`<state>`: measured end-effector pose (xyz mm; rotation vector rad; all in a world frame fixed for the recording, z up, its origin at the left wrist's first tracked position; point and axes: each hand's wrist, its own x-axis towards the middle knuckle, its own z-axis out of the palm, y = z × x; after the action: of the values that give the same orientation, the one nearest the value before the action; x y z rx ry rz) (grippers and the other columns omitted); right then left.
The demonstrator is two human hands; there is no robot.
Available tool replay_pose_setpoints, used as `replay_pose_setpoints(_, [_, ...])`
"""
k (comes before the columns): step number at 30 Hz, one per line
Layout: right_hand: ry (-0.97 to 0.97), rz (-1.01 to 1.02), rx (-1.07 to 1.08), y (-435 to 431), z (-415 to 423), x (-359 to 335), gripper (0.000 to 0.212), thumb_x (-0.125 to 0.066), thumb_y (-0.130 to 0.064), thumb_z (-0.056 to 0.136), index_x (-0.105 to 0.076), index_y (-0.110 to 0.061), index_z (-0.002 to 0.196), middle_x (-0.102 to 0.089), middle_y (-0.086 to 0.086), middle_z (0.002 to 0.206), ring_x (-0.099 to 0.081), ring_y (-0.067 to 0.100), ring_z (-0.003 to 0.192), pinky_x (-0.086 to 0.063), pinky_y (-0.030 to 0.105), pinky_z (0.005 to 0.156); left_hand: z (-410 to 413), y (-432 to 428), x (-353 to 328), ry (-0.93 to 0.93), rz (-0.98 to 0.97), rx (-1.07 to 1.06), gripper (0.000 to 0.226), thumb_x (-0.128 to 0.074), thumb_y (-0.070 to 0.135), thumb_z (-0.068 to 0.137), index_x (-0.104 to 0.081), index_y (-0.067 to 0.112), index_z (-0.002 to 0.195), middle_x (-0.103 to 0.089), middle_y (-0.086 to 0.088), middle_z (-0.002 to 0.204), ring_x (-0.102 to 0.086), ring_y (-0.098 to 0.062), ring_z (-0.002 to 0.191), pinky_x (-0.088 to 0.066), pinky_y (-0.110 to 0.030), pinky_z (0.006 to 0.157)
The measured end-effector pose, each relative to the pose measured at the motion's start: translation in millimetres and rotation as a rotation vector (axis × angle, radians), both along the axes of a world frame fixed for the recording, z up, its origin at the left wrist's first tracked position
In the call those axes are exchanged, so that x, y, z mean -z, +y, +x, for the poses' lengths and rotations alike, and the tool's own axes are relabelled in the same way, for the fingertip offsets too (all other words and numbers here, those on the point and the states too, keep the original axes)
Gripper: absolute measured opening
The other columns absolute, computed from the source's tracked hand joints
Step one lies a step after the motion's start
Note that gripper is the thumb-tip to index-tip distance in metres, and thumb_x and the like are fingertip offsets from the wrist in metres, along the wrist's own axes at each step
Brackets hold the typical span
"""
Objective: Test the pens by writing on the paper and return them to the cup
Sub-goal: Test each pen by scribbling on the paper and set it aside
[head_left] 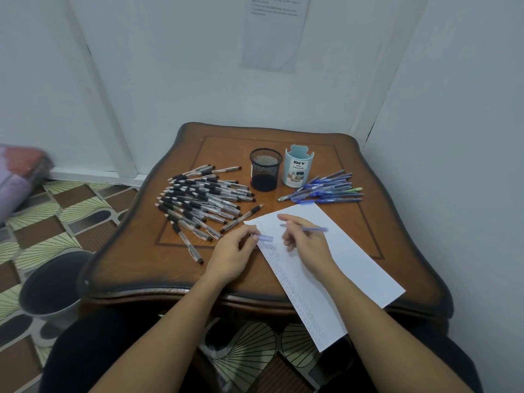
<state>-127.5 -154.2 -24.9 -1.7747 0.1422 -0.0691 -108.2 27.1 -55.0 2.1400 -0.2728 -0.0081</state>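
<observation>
My right hand (304, 243) grips a blue pen (313, 229) above the white paper (340, 268), its tip pointing left. My left hand (234, 255) pinches the pen's blue cap (265, 238) at the paper's upper left edge. Small written marks run down the left side of the sheet. A black mesh cup (265, 173) and a light blue desk organizer cup (299, 165) stand at the back of the wooden table (136, 251). Several black pens (198, 199) lie in a heap on the left. Several blue pens (329, 188) lie to the right of the cups.
The table stands in a corner between white walls. A grey bin (51, 287) sits on the patterned floor at the left. The paper hangs over the table's front edge toward my lap. A folded cloth bundle (19, 177) lies at far left.
</observation>
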Motion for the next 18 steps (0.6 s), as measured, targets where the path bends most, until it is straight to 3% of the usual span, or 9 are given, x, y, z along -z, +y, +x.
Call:
replay_pose_setpoints(3, [0.069, 0.145, 0.055, -1.4, -0.1, -4.3, 0.025, -0.046, -0.016, 0.104, -0.07, -0.023, 0.108, -0.056, 0.006, 0.074, -0.051, 0.013, 0.07, -0.045, 0.02, 0.058, -1.4, 0.3, -2.3, 0.011, -0.079, -0.06, 0.015, -0.054, 0.026, 0.098, -0.066, 0.031, 0.106, -0.059, 0.029, 0.1, -0.052, 0.006, 0.096, -0.041, -0.014, 0.08])
replay_pose_setpoints(10, [0.065, 0.142, 0.057, 2.9, -3.0, -5.2, 0.011, -0.055, -0.008, 0.099, -0.055, -0.014, 0.089, -0.064, 0.008, 0.076, -0.057, 0.015, 0.067, -0.048, 0.022, 0.055, 1.2, 1.2, 1.0, 0.023, -0.17, -0.084, 0.016, -0.056, 0.027, 0.097, -0.069, 0.035, 0.1, -0.066, 0.023, 0.103, -0.057, 0.004, 0.102, -0.049, -0.029, 0.09])
replay_pose_setpoints(15, [0.044, 0.138, -0.06, 6.1, -8.6, -3.5, 0.002, -0.066, -0.015, 0.093, -0.067, -0.014, 0.095, -0.073, 0.01, 0.09, -0.062, 0.017, 0.076, -0.049, 0.023, 0.059, 0.8, 0.7, 0.7, 0.04, -0.213, -0.07, 0.016, -0.057, 0.025, 0.096, -0.07, 0.035, 0.098, -0.07, 0.02, 0.099, -0.062, 0.003, 0.098, -0.051, -0.034, 0.092])
replay_pose_setpoints(18, [0.12, 0.325, -0.086, 5.6, -8.5, -6.0, 0.026, -0.049, -0.018, 0.101, -0.074, -0.009, 0.099, -0.075, 0.014, 0.091, -0.066, 0.02, 0.08, -0.049, 0.025, 0.061, 1.4, 1.7, 0.9, 0.068, -0.254, -0.071, 0.016, -0.057, 0.024, 0.096, -0.072, 0.031, 0.098, -0.072, 0.015, 0.098, -0.064, -0.001, 0.098, -0.051, -0.039, 0.094])
